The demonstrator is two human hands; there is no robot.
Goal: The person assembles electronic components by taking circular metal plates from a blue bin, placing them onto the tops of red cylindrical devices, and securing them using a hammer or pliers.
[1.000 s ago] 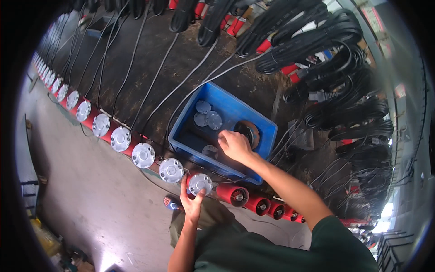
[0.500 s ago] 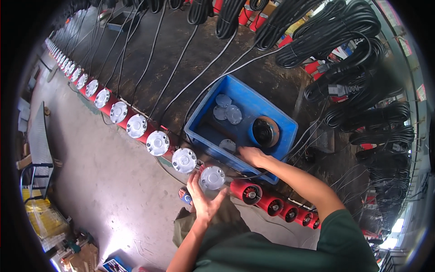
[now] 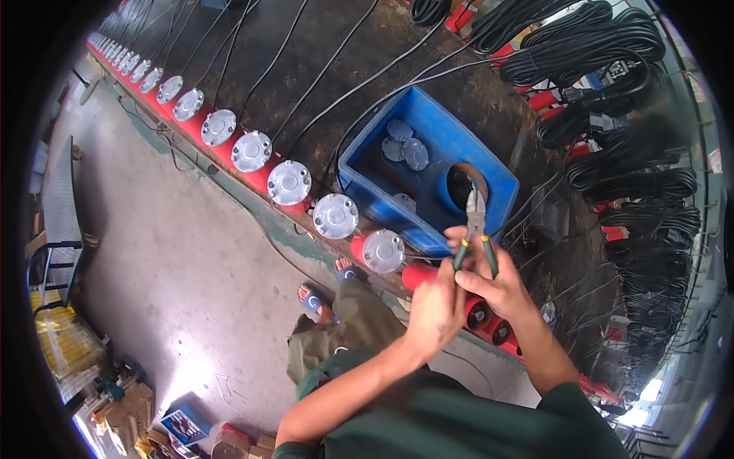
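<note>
A pair of pliers [image 3: 475, 216] with green and yellow handles stands jaws up in my right hand [image 3: 501, 289], its fingers around the handles. Against the lower handle end is my left hand [image 3: 437, 312], closed and slightly blurred; what it grips, if anything, is hidden. Both hands are over the row of red cylinders, in front of the blue bin [image 3: 432, 239]. A red cylinder with a silver round cap [image 3: 384, 251] sits just left of my left hand. Below my hands, an uncapped red cylinder [image 3: 479, 312] shows its dark inside.
Several capped red cylinders [image 3: 289, 182] run along the bench edge to the far left. Loose silver caps [image 3: 415, 154] and a round pot [image 3: 456, 183] are in the bin. Black cables [image 3: 306, 96] cross the bench, and coiled cords [image 3: 585, 53] lie at the right.
My right hand has come out of the bin and now has pliers. My left hand has left the capped cylinder and moved right to meet it. The view has shifted.
</note>
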